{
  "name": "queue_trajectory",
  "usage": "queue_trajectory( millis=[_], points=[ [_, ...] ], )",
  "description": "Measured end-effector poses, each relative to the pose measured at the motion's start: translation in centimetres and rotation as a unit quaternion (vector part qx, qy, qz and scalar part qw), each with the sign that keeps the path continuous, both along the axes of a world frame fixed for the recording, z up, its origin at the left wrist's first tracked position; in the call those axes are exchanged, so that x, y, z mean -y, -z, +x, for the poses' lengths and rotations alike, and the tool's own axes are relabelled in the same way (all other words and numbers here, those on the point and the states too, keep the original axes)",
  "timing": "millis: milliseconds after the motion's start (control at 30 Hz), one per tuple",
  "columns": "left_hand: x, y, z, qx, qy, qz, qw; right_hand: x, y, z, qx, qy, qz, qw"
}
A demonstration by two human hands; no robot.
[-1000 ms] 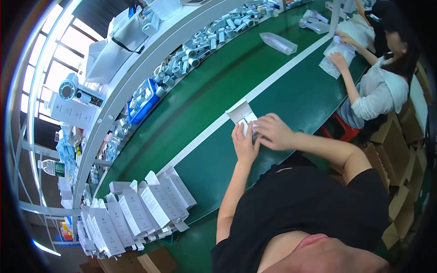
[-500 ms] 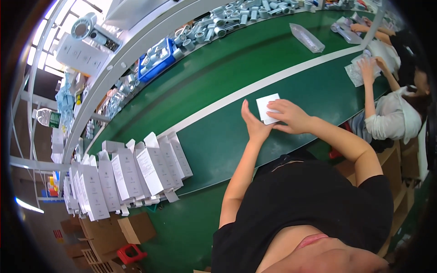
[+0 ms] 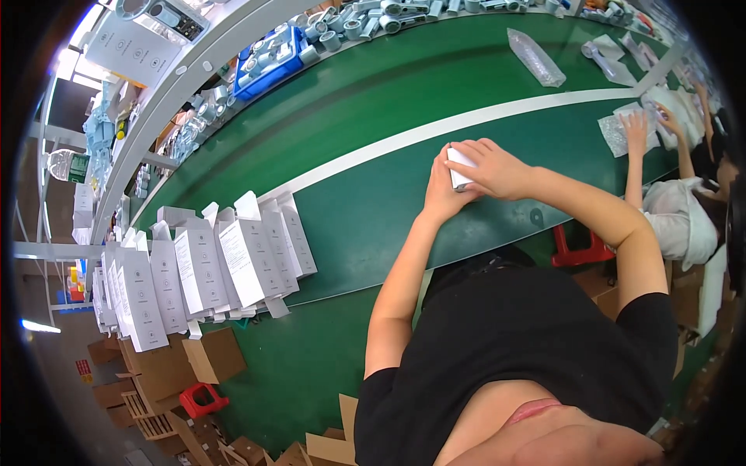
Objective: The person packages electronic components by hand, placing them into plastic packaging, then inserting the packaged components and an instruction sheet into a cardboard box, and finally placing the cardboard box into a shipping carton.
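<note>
A small white box is between my two hands over the green table; its white end shows, and most of the rest is hidden behind fingers. My left hand presses against the box's left side, fingers close together. From the right, my right hand closes over the top and right side of it. The fingertips of both hands come near each other at the far side. To the left, several tall white boxes with open flaps stand in a row on the table.
A blue bin of grey-blue plastic devices stands at the back left, with more loose devices along the back edge. A bubble-wrap sleeve lies across the white strip. At the right, another person's hands handle bubble wrap. A red stool is below.
My left hand, earlier spread with a finger raised, has closed in against the white box. The box's visible face is now narrower. The whole view has shifted slightly.
</note>
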State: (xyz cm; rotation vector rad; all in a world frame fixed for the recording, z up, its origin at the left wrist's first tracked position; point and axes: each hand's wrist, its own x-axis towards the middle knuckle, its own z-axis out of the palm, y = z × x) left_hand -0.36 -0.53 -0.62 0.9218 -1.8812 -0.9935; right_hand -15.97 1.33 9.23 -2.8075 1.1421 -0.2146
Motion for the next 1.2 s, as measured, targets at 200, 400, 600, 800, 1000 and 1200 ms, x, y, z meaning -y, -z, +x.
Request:
queue_trajectory(
  millis=[200, 400, 600, 800, 1000, 1200],
  points=[
    [-0.3, -0.4, -0.5, 0.035, -0.03, -0.029, 0.999, 0.2, 0.7, -0.8, 0.005, -0.027, -0.104, 0.994],
    [-0.1, -2.2, -2.0, 0.019, -0.036, 0.061, 0.997, 2.9, -2.3, -2.6, 0.016, -0.063, 0.103, 0.993],
    [-0.4, -1.9, -3.4, 0.05, -0.069, 0.029, 0.996, 3.3, -2.4, -4.2, 0.01, -0.086, 0.036, 0.996],
    [-1.7, -2.8, -2.5, 0.042, -0.054, -0.027, 0.997, 3.2, -2.6, -4.6, 0.032, -0.096, 0.154, 0.983],
    [-2.8, -3.0, -1.4, 0.06, -0.029, -0.074, 0.995, 1.9, -1.9, -4.6, 0.044, -0.109, 0.089, 0.989],
    [-2.9, -1.9, -1.5, 0.094, -0.055, -0.087, 0.99, 1.8, -1.6, -4.5, 0.024, -0.12, 0.074, 0.99]
  ],
)
